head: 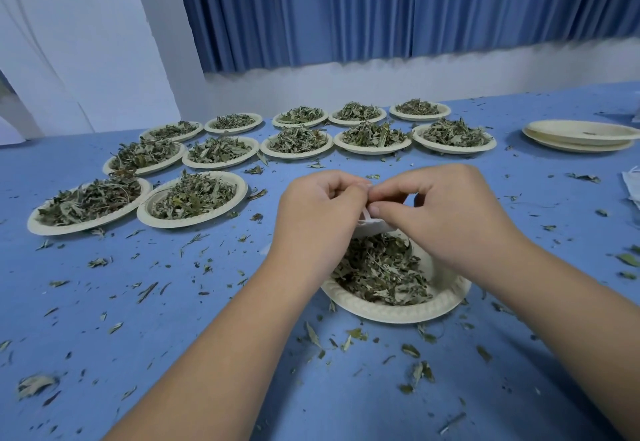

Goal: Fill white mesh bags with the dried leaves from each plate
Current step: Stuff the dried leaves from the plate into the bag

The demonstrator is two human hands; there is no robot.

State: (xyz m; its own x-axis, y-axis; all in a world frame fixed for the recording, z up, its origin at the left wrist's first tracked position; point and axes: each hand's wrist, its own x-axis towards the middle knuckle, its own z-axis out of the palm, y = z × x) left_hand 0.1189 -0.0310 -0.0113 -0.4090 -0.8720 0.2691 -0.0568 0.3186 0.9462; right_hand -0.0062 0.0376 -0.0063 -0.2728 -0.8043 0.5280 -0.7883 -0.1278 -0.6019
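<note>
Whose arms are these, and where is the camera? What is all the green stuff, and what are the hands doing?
The camera sits on a person's head and looks down, so these are that person's own arms. The left hand and right hand pinch a small white mesh bag between them, just above a plate of dried leaves. More full plates wait farther back on the blue table, which is scattered with leaf crumbs. At the far right is a stack of nearly empty plates.

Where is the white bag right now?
Head view, centre: the bag is pinched between the left hand and right hand, above the nearest plate.
</note>
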